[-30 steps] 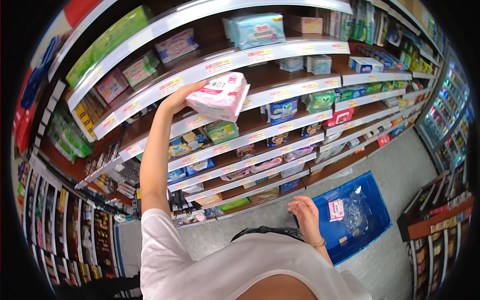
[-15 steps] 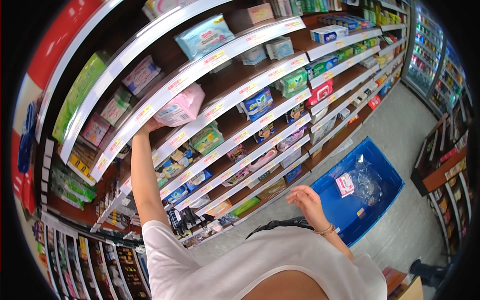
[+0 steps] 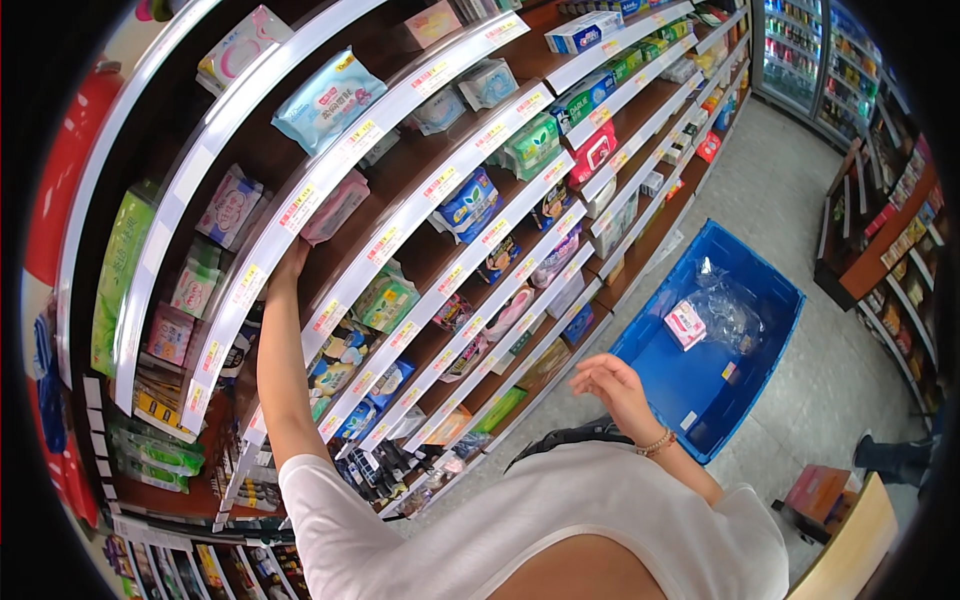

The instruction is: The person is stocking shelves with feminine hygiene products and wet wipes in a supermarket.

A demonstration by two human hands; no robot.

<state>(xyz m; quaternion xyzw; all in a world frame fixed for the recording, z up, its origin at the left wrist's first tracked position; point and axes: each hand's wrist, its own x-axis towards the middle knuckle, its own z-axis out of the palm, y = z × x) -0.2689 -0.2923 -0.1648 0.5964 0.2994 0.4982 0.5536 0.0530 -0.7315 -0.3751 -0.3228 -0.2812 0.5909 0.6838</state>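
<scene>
Head view: pink package (image 3: 336,208) sits on the brown shelf (image 3: 385,207), back from its front edge.
Left hand (image 3: 288,262): at the package; fingers partly hidden, grip cannot be told.
Right hand (image 3: 612,388): empty, loosely open, near the left edge of the blue crate (image 3: 690,385).

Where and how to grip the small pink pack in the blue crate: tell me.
Probably best by the near and far sides of the small pink pack, coming down from above: it is boxy, the blue crate walls it round, and crumpled clear plastic lies on its right.
</scene>
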